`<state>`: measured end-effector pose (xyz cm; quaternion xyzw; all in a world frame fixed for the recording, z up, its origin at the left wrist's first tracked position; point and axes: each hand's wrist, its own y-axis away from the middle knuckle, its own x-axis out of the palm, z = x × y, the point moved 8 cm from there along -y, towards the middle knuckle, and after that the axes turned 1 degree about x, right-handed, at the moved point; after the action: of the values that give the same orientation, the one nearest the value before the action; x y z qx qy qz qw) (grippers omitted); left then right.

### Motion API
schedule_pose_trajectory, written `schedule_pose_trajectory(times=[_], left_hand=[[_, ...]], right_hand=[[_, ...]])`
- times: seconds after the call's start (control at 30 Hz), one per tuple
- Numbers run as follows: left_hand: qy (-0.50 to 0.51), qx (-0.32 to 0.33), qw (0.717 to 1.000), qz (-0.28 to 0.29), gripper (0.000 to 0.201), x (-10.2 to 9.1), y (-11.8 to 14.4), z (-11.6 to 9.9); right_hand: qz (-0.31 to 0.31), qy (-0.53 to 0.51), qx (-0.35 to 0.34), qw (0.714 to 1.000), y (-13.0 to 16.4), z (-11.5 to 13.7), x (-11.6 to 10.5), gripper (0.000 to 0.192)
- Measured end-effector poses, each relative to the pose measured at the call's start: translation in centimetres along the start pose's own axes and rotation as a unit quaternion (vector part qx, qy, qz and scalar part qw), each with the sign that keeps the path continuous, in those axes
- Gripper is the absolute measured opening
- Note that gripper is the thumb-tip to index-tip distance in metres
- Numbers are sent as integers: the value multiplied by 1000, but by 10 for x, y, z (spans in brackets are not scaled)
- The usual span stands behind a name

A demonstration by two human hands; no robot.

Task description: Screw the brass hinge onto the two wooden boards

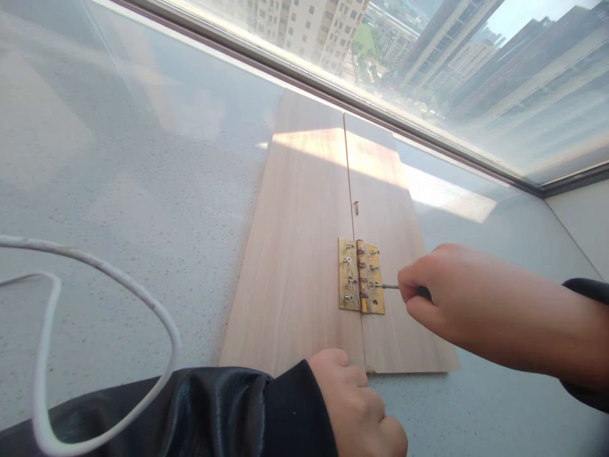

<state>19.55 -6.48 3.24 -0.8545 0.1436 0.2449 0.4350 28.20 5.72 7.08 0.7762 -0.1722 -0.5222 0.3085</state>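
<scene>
My right hand (431, 289) is closed round a screwdriver (391, 287), its handle mostly hidden in the fist. The thin shaft points left, its tip at a screw (373, 285) on the right leaf of a worn brass hinge (361, 277). Several screws stand in the hinge's holes, and the lowest hole on the right leaf has none. The hinge lies across the seam of two pale wooden boards, a wider left board (299, 216) and a narrower right board (404, 330). My left hand (359, 406) rests at their near edge, fingers curled, their tips hidden.
A loose screw (356, 207) lies on the right board above the hinge. The boards lie on a speckled light sill (143, 190). A white cable (164, 317) loops at the left, across my sleeve. Beyond the boards runs the window frame (314, 82).
</scene>
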Motion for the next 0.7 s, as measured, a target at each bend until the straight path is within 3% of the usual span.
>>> schedule_pose_trajectory(times=[0.13,0.2,0.33,0.4,0.53,0.7], left_hand=[[-3,70,997,27,47,-5,-1,-3],[-7,73,997,30,46,-6,0,-1],[-5,85,993,79,41,-3,1,-2],[0,83,992,91,39,-5,1,-1],[12,79,990,114,36,-6,-1,-1],[21,74,993,87,35,-8,-1,0]], right_hand=[[35,-120,70,990,-4,-13,0,20],[-1,-91,64,994,-4,-13,-5,12],[-146,75,-77,983,6,9,-16,10],[-176,108,-165,964,16,19,-13,15],[-165,116,-277,939,30,25,-6,24],[-113,157,-310,931,28,26,1,21]])
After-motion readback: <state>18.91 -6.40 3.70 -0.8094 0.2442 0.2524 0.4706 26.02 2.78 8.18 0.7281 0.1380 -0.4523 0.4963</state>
